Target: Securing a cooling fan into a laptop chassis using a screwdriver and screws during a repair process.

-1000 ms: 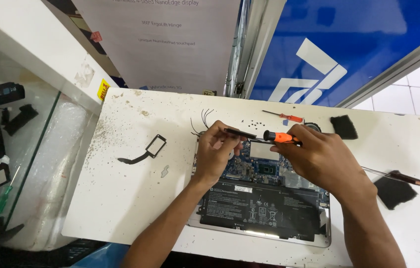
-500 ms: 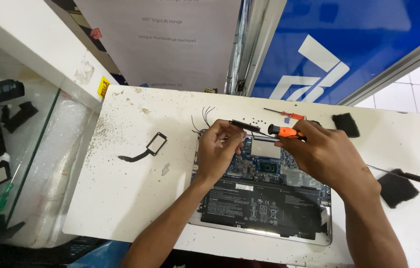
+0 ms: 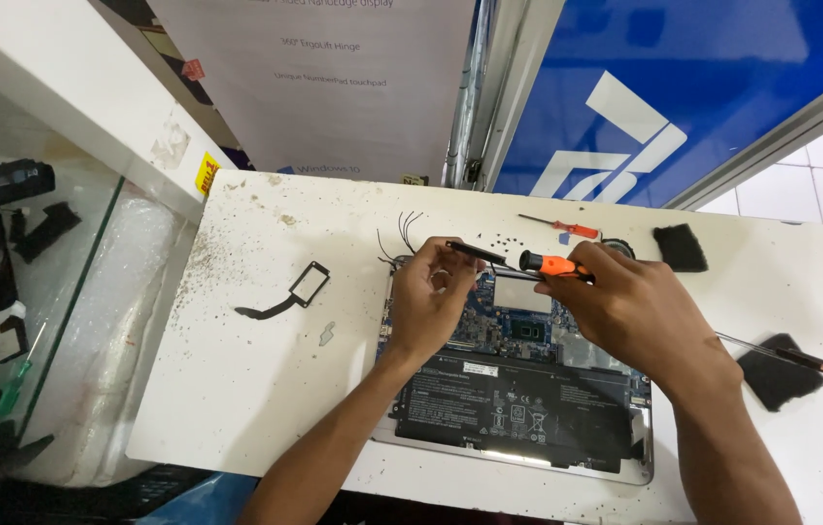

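An opened laptop (image 3: 518, 408) lies bottom up on the white table (image 3: 237, 389), showing its black battery and blue board. My left hand (image 3: 431, 301) rests over the board's upper left corner and pinches the dark tip end of an orange-handled screwdriver (image 3: 552, 264). My right hand (image 3: 635, 311) grips that screwdriver by its orange handle, holding it almost level just above the board. Thin black wires (image 3: 402, 233) fan out beyond my left fingers.
A black ribbon cable with a frame (image 3: 290, 297) lies left of the laptop. A small red screwdriver (image 3: 557, 227) and loose screws sit behind it. Two black pads (image 3: 681, 247) (image 3: 781, 374) and a dark-handled tool (image 3: 790, 355) lie at right. A glass case stands at the left.
Both hands and the orange screwdriver have shifted slightly up and away from me over the board. The left fingers have closed on its tip.
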